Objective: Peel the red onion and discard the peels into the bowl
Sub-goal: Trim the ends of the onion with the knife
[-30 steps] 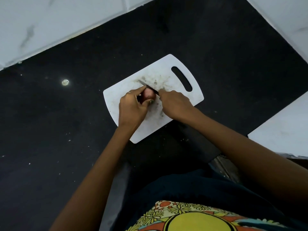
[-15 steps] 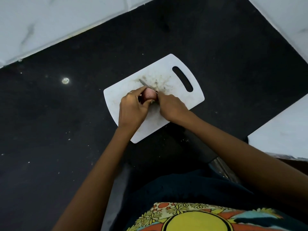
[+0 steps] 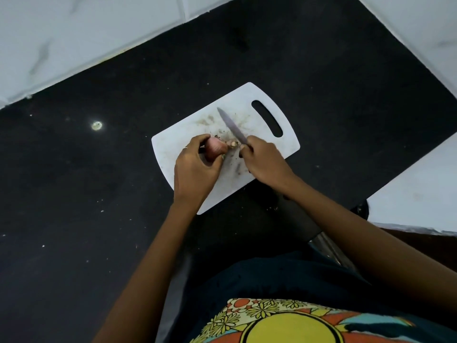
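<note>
A small red onion (image 3: 215, 149) rests on the white cutting board (image 3: 173, 149), gripped from the left by my left hand (image 3: 195, 169). A pale cut-off end piece (image 3: 232, 144) lies on the board just right of the onion. My right hand (image 3: 263, 158) holds a knife (image 3: 232, 126) by its handle; the blade points up and to the left over the board, clear of the onion. No bowl is in view.
The board has a handle slot (image 3: 267, 118) at its far right and lies on a black countertop (image 3: 86, 206). White marble tiles (image 3: 74, 33) border the counter at the back and right. A small bright spot (image 3: 96, 125) sits on the counter to the left.
The knife was across the onion's end; now the blade is lifted off and swung away to the right, a cut end piece lies on the board, and the hands have drawn apart.
</note>
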Available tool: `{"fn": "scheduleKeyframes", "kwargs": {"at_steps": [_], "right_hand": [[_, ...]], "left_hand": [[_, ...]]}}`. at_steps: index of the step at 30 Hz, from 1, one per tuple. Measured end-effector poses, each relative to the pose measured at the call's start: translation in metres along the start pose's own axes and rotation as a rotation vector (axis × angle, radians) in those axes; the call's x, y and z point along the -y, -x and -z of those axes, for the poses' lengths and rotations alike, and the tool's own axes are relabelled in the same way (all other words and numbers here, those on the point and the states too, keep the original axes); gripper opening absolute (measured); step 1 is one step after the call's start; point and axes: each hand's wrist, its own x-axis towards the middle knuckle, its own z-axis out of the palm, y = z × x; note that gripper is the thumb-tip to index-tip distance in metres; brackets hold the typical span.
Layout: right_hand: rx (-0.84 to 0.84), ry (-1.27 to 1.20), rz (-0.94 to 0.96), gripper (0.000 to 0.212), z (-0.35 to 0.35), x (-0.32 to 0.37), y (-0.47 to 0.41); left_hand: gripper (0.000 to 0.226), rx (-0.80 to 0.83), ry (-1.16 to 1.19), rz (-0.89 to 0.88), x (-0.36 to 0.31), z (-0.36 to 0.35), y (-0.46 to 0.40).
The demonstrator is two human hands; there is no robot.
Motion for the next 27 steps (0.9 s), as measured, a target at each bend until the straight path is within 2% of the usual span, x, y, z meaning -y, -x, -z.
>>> {"fn": "scheduleKeyframes", "kwargs": {"at_steps": [6, 8, 13, 16, 18, 22, 27], "right_hand": [[0.013, -0.324, -0.070, 0.020, 0.000, 0.007, 0.000], [0.027, -0.360, -0.078, 0.011, -0.003, 0.008, -0.002], [0.068, -0.461, -0.089, 0.008, -0.007, 0.013, -0.003], [0.076, -0.519, -0.091, 0.009, -0.007, 0.013, -0.003], [0.069, -0.556, -0.112, 0.005, -0.007, 0.011, -0.004], [0.039, -0.605, -0.142, 0.013, -0.005, 0.010, -0.006], [0.112, -0.688, -0.174, 0.015, -0.001, 0.013, -0.006]], "left_hand": [[0.049, -0.009, -0.001, 0.044, 0.002, -0.001, 0.001], [0.050, 0.003, -0.007, 0.058, 0.002, 0.000, 0.000], [0.055, 0.060, -0.038, 0.105, -0.003, 0.001, -0.004], [0.049, 0.116, -0.049, 0.138, -0.006, 0.001, -0.009], [0.045, 0.115, -0.012, 0.154, -0.007, 0.000, -0.010], [0.048, 0.043, 0.074, 0.127, -0.005, -0.005, -0.008], [0.050, 0.022, 0.193, 0.098, -0.007, -0.006, -0.007]]}}
